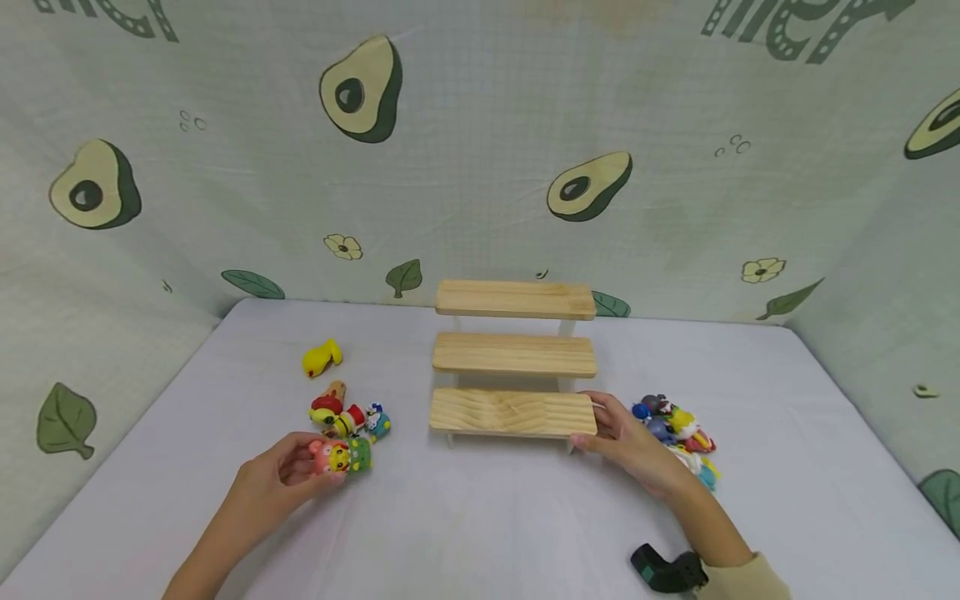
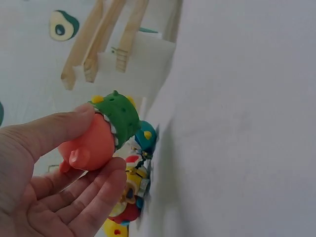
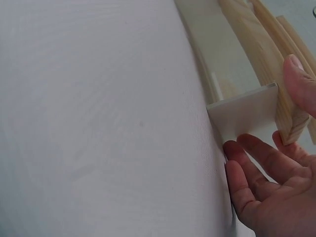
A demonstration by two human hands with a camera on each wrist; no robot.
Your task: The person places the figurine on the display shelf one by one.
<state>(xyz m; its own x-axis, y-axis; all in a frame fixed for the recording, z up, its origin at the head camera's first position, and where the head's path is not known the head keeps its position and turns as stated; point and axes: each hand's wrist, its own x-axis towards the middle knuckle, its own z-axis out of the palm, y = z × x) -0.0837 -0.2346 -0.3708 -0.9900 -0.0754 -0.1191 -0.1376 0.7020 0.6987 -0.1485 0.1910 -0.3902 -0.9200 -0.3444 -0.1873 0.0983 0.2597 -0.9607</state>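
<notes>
In the head view, my left hand (image 1: 273, 477) pinches a small pink and green toy figure (image 1: 340, 457) with a yellow face, above the white tabletop. The left wrist view shows the thumb on the coral-pink part, fingers behind it, beside the green spotted part (image 2: 120, 116). A three-step wooden display stand (image 1: 513, 414) with pale supports stands at the middle. My right hand (image 1: 628, 443) grips the right end of its lowest step. In the right wrist view the thumb (image 3: 299, 84) lies against the board, and the other fingers reach below near the white side support (image 3: 247, 111).
Several toy figures (image 1: 347, 419) lie just beyond the left hand, with a yellow one (image 1: 322, 358) farther back. Another pile of figures (image 1: 678, 425) lies right of the right hand. A black strap-like object (image 1: 667, 570) is by the right wrist. An avocado-print cloth (image 1: 480, 167) hangs behind.
</notes>
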